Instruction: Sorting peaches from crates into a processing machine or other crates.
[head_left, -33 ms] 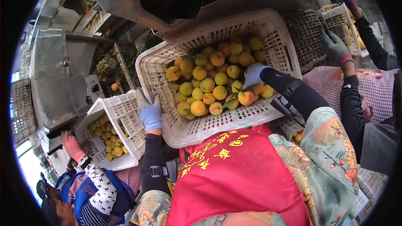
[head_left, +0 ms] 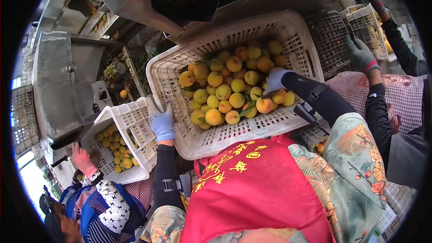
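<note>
Nothing has shifted since the earlier frame, taken at the same instant: our hands and the crate sit exactly as they did, so the work is mid-hold rather than mid-move.

Our left hand [head_left: 162, 123], in a pale blue glove, is clamped on the near-left corner of the big white crate [head_left: 234, 132], fingers wrapped over the rim at about eight o'clock from the crate's centre. Our right hand [head_left: 274, 80], also gloved, is down inside the crate at about three o'clock, resting on the heap of peaches [head_left: 225, 91]; we cannot tell whether its fingers are closed on a fruit or just lying on the pile. The peaches, yellow with orange-red blush and a few leaves among them, fill the middle and far part of the crate, which is tipped toward a metal chute [head_left: 135, 0] at twelve o'clock.

At seven o'clock a smaller white crate [head_left: 130, 121] holds smaller yellow fruit, with another person's pink-gloved hand [head_left: 83, 158] on its near edge. At two o'clock a co-worker's grey-gloved hand [head_left: 360, 56] reaches toward a dark crate [head_left: 330, 33]. With the fruit still heaped, we judge the crate is not yet emptied.
</note>
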Available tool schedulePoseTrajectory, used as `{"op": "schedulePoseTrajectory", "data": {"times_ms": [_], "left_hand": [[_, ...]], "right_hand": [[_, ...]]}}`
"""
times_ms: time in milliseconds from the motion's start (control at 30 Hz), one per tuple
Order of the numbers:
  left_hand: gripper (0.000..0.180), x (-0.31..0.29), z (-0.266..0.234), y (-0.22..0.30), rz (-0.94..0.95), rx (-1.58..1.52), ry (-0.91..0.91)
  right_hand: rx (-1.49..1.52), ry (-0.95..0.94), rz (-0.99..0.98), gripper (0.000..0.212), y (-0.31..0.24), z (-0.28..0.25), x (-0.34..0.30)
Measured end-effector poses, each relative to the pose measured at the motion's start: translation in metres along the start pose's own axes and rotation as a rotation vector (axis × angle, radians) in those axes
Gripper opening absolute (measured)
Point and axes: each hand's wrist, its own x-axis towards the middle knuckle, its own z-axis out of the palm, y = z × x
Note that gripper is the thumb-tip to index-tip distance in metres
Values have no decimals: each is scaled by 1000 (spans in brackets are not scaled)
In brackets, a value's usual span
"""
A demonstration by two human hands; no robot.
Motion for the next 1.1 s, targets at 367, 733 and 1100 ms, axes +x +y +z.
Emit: {"op": "schedulePoseTrajectory", "data": {"times_ms": [367, 733, 1100], "left_hand": [[75, 0, -10, 23, -20, -13, -88], [63, -17, -10, 87, 721, 20, -128], [70, -54, 87, 127, 182, -1034, -887]], "right_hand": [[661, 195, -85, 85, -27, 35, 36], [1960, 175, -703, 49, 9, 28, 10], [2277, -24, -997, 35, 4, 59, 14]]}}
